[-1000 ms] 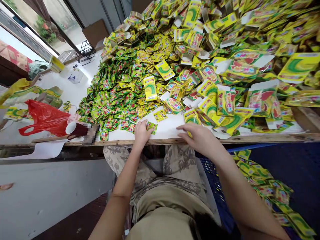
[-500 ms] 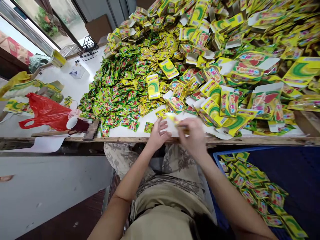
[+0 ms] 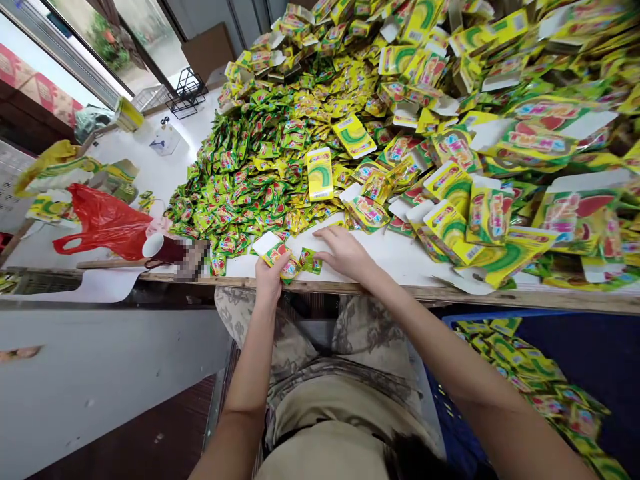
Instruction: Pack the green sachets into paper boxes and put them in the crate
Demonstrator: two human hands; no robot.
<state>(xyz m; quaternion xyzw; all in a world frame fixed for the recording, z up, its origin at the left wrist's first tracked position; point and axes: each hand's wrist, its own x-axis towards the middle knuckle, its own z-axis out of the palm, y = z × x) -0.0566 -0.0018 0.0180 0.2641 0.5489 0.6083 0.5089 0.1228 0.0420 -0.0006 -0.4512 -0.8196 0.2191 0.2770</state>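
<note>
My left hand (image 3: 270, 277) is closed round a small printed box (image 3: 274, 252) near the table's front edge; the box's white flap stands open at its upper left. My right hand (image 3: 345, 252) hovers over the white table, fingers apart, holding nothing. Between the two hands lies a small green packet (image 3: 311, 261). Beyond them spreads a heap of green and yellow packets (image 3: 240, 180). A yellow box (image 3: 320, 175) rests on that heap, and many more open-flapped boxes (image 3: 445, 220) are piled to the right.
At the left are a red plastic bag (image 3: 110, 223), a dark cup (image 3: 163, 248) and a black wire rack (image 3: 187, 93). Below the table's right side stands a blue crate (image 3: 565, 333) with filled boxes (image 3: 530, 367). The wooden table edge (image 3: 425, 291) runs across in front of me.
My left hand has moved left and now grips an open box. My right hand has come left from its blurred position and opened. The view has shifted slightly.
</note>
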